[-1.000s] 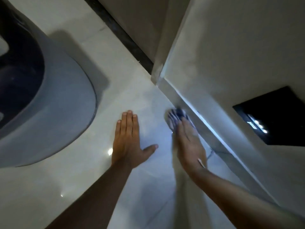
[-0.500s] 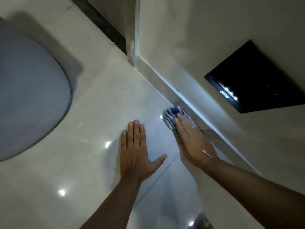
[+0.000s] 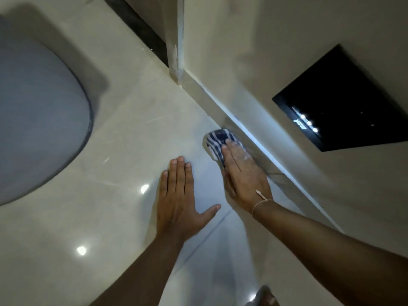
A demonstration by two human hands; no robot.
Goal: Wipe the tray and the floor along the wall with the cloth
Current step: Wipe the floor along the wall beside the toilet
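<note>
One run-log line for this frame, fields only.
stage: floor wipe along wall | right hand: flat, pressing striped cloth at baseboard | left hand: flat on floor, bracing

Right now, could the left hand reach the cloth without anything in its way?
Probably yes. The left hand lies flat on the floor beside the right hand, which presses the striped cloth against the skirting. Only bare tile lies between them, though the right hand covers much of the cloth.

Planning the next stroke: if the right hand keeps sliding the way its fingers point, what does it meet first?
The right hand, pressing the blue-and-white striped cloth, probably meets the pale skirting board along the wall; depth is unclear.
</note>
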